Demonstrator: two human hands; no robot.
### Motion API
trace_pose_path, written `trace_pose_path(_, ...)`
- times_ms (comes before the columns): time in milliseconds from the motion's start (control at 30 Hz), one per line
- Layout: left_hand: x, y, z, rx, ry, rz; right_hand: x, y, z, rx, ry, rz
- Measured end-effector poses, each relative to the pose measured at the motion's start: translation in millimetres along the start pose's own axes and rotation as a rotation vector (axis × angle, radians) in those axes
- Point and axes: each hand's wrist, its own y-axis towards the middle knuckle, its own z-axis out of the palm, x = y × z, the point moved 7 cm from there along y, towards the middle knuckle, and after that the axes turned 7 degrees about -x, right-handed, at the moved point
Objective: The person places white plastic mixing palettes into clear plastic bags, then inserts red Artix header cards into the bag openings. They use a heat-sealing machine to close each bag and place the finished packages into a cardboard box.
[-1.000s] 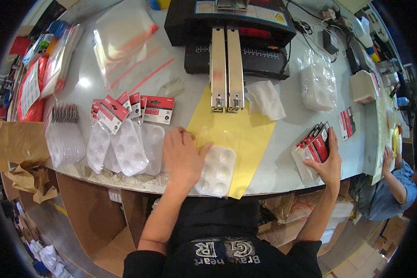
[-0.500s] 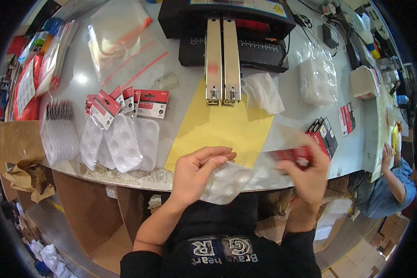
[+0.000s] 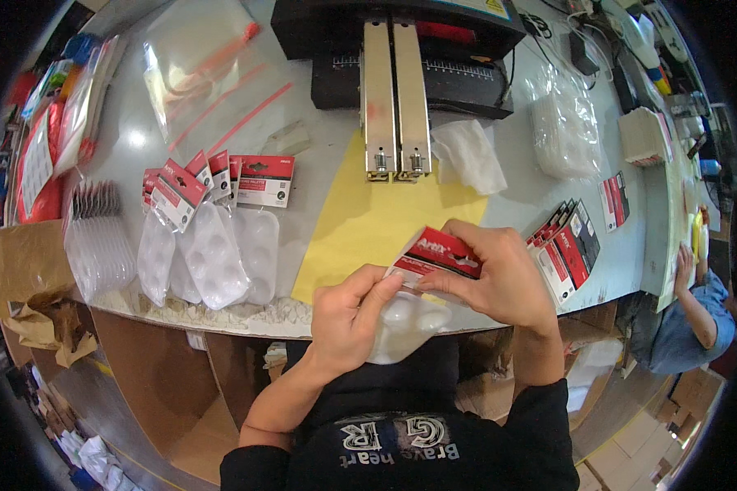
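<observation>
My left hand [image 3: 345, 321] is closed on the upper edge of a clear bag holding a white plastic paint palette [image 3: 403, 329] with round wells. The palette hangs just past the table's front edge. In my right hand [image 3: 504, 274] is a folded red and white header card [image 3: 436, 252], pinched between thumb and fingers. The card sits at the top of the bag, its lower left corner by my left thumb. Whether the bag's edge is inside the fold is hidden. Below both hands lies a yellow sheet [image 3: 377, 221].
A black machine [image 3: 409, 90] with two metal arms stands ahead. Left are carded palettes [image 3: 213, 254], a row of bagged palettes [image 3: 100, 245] and clear bags [image 3: 196, 65]. Right lie header cards [image 3: 569, 250], a white cloth [image 3: 469, 155] and wrapped palettes [image 3: 567, 131]. Another person's arm [image 3: 696, 303] shows far right.
My right hand has brought the red header card leftward from the right side to the top of the bagged palette. The left hand stays closed on the bag.
</observation>
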Motion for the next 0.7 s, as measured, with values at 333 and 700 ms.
trace_pose_path(333, 28, 12, -23, -0.302, -0.157, 0.027, -64, -29, 29, -0.012, 0.518, 0.424)
trace_pose_path(700, 22, 3, -28, -0.283, -0.029, -0.014, -50, -36, 41, 0.000, 0.803, 0.410)
